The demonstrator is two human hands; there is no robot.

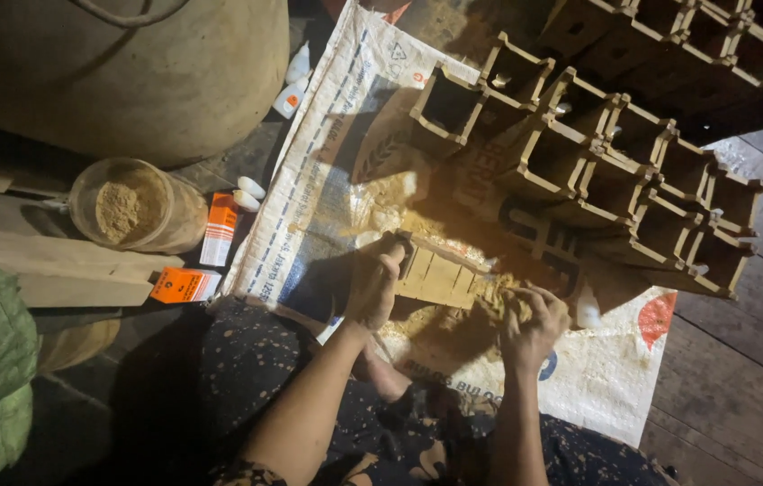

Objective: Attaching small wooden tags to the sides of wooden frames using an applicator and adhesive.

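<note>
Now wooden box (440, 274) between hands

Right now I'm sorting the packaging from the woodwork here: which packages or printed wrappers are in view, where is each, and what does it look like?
Orange box: small, flat, left of the sack's near corner.
Orange-and-white box: slim, upright rectangle, beside the jar.
White glue bottles: two, orange-marked, by the sack's far-left edge.
Woven sack: white, blue-striped edge, spread under the wooden boxes.

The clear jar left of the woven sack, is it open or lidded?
Open: the clear jar shows no lid, and tan powder is visible straight through its mouth.
</note>
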